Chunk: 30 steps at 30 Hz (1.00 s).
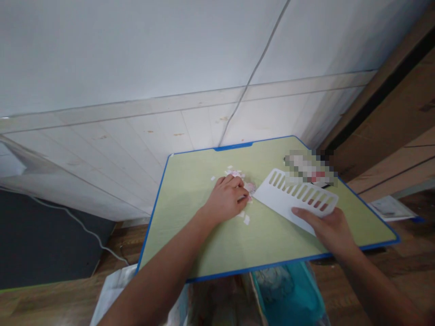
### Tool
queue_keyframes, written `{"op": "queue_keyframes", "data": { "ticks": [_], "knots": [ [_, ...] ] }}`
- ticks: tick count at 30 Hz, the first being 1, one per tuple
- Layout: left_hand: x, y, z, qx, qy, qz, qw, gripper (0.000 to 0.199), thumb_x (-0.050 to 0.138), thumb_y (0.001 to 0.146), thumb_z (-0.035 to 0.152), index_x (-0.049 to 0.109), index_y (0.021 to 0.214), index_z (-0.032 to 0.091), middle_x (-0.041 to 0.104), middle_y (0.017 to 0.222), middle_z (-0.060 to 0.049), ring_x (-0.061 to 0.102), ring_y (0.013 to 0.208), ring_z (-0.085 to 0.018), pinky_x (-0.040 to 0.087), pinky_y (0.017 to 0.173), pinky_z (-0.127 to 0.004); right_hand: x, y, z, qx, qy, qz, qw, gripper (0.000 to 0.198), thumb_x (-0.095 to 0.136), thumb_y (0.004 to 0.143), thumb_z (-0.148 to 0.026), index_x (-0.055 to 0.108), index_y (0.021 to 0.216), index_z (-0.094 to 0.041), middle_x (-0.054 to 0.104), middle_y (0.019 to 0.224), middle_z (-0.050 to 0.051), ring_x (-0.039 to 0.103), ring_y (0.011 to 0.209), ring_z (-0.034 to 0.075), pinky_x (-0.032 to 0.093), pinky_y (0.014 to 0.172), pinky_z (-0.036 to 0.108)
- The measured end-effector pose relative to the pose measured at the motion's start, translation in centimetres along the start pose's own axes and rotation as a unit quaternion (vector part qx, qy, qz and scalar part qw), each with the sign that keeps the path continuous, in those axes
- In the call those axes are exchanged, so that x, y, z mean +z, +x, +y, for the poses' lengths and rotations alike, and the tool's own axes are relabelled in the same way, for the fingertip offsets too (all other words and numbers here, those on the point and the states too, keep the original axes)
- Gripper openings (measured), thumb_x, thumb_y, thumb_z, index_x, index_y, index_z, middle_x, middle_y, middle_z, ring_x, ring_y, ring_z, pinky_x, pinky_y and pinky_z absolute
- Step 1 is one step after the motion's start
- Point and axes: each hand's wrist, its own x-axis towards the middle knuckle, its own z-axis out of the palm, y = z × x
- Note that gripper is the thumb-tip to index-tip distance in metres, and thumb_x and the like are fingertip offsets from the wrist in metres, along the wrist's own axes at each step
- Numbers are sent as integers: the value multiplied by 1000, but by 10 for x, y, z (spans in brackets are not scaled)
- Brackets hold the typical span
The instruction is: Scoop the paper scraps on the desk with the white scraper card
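My right hand [335, 231] grips a white slotted plastic panel [285, 203] by its near right end, thumb on top. The panel's left corner is close to the table surface, beside a small heap of pale pink and white paper scraps [250, 188]. My left hand [227, 197] is at the heap with its fingers curled down around some scraps, palm facing the table. A few loose white scraps [246, 220] lie just below that hand, and more show beyond its knuckles. What is under the left palm is hidden.
The small yellow-green table [190, 181] has a blue rim and stands against a white wall [136, 149]. A blurred-out item [309, 167] lies at its far right. Below the near edge is a turquoise bin [306, 294]; brown cardboard [390, 113] rises at the right.
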Motion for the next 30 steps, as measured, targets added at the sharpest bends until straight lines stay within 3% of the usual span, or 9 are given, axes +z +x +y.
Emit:
{"op": "queue_keyframes", "data": {
  "ticks": [11,17,22,30],
  "knots": [
    [-4,1,-5,-43,-30,43,998,13,73,103,22,86,101,25,79,114,-7,67,113,-29,51,99,-46,-1,13,6,7,6,-9,1000,43,94,68,-55,88,97,-24,91,108,13,86,109,46,70,97,56],
    [-8,1,5,-27,-3,-17,999,15,76,102,26,89,108,28,79,120,-6,67,119,-29,50,107,-50,2,5,9,4,0,10,1000,34,91,77,-55,89,99,-29,91,110,9,85,112,44,68,104,56],
    [-14,11,15,-5,55,-61,997,13,75,99,27,87,104,25,79,118,-8,66,121,-31,49,106,-51,0,11,16,4,1,-5,1000,38,94,69,-60,89,90,-30,91,103,10,86,104,47,71,92,58],
    [-15,13,17,28,100,-87,991,20,67,107,29,83,97,22,79,112,-9,68,116,-29,48,102,-49,2,18,15,-8,17,-8,1000,37,93,70,-56,90,93,-27,91,106,10,86,104,44,71,92,54]
  ]
}}
